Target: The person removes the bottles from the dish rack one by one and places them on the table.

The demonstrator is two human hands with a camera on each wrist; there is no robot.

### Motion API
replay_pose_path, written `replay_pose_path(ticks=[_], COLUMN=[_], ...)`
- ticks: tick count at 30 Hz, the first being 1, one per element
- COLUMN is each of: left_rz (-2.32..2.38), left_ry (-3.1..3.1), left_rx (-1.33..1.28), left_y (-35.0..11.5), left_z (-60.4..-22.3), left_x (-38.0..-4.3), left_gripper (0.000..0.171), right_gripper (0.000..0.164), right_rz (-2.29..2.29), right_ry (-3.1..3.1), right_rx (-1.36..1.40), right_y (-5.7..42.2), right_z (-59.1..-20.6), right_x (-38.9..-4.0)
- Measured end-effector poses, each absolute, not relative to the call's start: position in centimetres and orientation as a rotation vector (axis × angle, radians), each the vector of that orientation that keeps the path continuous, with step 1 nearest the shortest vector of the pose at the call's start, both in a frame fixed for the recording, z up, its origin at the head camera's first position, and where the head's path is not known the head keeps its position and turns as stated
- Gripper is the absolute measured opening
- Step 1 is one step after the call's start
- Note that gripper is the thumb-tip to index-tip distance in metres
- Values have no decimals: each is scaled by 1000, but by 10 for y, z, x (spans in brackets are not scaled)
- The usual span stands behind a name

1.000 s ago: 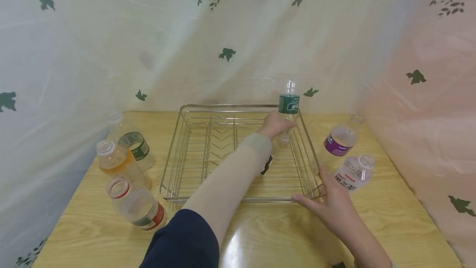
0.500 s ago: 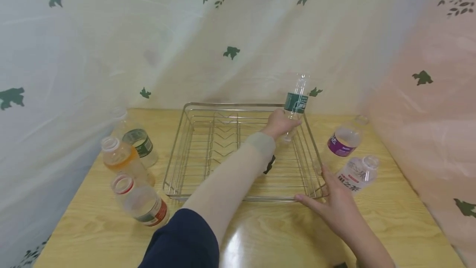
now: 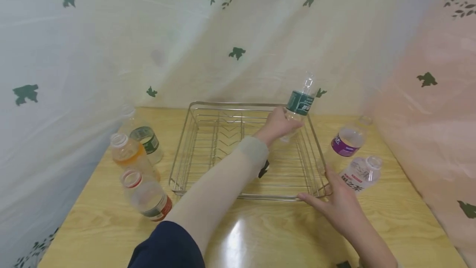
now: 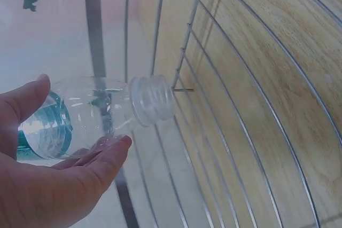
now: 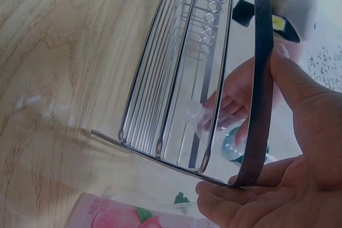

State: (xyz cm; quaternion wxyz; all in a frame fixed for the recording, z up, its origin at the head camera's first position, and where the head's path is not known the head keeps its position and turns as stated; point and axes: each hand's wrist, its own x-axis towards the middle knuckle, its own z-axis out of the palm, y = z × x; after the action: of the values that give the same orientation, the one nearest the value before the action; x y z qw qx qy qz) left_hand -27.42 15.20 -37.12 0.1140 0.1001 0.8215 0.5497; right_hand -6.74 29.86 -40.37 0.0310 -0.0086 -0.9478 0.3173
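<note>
My left hand [image 3: 279, 123] grips a clear plastic bottle [image 3: 300, 102] with a green label, inside the right rear part of the wire dish rack [image 3: 256, 196]. The bottle is upside down and tilted, its base leaning to the upper right. Its uncapped neck [image 4: 152, 100] points at the rack's wires in the left wrist view. My right hand [image 3: 336, 202] holds the rack's near right corner, thumb along the front rim and fingers round the side. In the right wrist view, the thumb and fingers lie on the flat metal rim [image 5: 262, 78].
Three bottles stand left of the rack: a green-labelled one [image 3: 146, 139], an orange-tinted one [image 3: 130, 156] and a red-labelled one [image 3: 160, 208]. On the right are a purple-labelled bottle [image 3: 343, 146] and a pink-tinted bottle [image 3: 358, 175]. A patterned curtain [image 3: 186, 44] hangs behind the table.
The bottle in my left hand has gone from nearly upright to leaning right. My right hand keeps its hold on the rack's corner. The head view has shifted slightly.
</note>
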Motion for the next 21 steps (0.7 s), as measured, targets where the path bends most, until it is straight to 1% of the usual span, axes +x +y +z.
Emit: replay_pose_path(ticks=[8,14,21], left_rz=[1509,1442,1362], left_ry=[2478,2507,2582], left_rx=[383,420,420], left_y=[137,124,111], left_z=[-358,-348,-335], left_x=[-257,-240,-220], left_gripper=[81,81,79], right_gripper=[123,123,117], right_rz=[966,966,962], right_ry=[-2962,-2957,-2924], right_rx=[-27,-19,12], right_y=[298,298,297], right_z=[-402,-403,-404], right_x=[-67,-66,-68])
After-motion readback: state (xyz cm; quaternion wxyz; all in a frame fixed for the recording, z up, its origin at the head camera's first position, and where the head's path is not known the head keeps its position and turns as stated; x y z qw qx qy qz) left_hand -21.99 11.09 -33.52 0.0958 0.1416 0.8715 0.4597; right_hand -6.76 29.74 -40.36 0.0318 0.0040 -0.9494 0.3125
